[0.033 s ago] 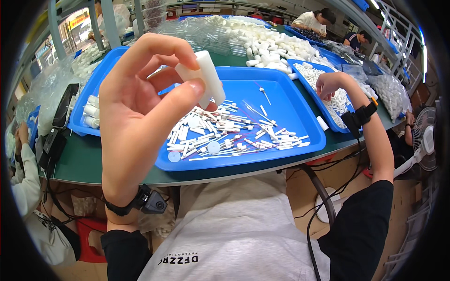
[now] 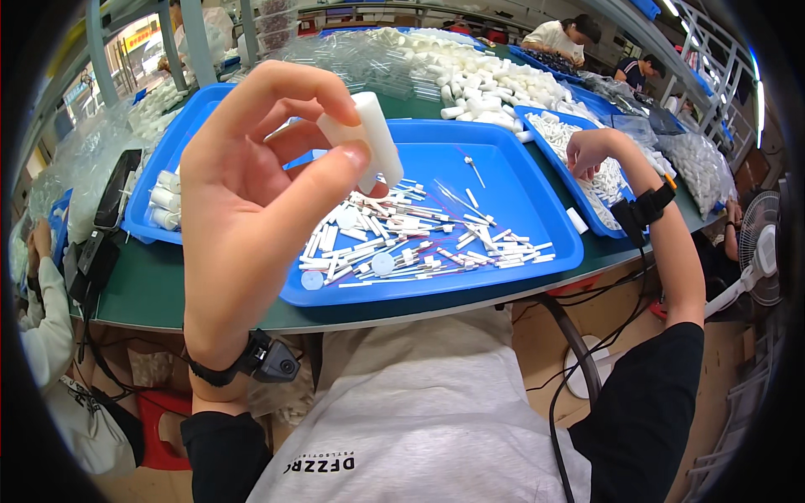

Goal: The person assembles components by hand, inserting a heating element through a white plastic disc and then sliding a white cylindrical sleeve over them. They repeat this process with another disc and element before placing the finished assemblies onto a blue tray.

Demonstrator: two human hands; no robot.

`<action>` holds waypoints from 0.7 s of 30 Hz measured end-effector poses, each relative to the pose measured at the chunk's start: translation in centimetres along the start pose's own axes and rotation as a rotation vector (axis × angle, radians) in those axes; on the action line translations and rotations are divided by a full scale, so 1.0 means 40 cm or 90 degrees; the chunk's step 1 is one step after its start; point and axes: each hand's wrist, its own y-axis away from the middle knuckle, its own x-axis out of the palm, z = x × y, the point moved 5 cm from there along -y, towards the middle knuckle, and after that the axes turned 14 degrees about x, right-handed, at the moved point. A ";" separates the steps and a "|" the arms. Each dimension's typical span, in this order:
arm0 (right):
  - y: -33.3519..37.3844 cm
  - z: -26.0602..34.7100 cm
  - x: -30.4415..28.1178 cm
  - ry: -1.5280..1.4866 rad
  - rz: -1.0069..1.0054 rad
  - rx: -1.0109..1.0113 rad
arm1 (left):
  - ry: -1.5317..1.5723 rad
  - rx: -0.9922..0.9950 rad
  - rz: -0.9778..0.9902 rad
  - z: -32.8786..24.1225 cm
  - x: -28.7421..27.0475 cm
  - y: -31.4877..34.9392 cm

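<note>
left grip pinched tight on a white cylinder, kinda blocking the blue tray below, right grip curled at small white parts, can't tell if holding any, white heap behind

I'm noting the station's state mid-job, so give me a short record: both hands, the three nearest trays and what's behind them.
left hand: pinching a white cylinder, tilted, above the middle tray
right hand: at the small parts in the right tray; grip unclear
middle tray: thin white pieces, round discs
left tray: white pieces
behind: heap of white pieces
</note>
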 end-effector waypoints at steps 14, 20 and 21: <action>0.543 0.475 -0.054 -0.520 0.021 -0.899 | -0.094 0.001 0.109 0.008 0.020 0.001; 0.522 0.506 -0.073 -0.570 -0.028 -0.904 | -0.141 -0.004 0.077 0.017 -0.001 -0.006; 0.514 0.503 -0.077 -0.571 -0.024 -0.906 | -0.213 0.021 0.083 0.014 -0.006 -0.008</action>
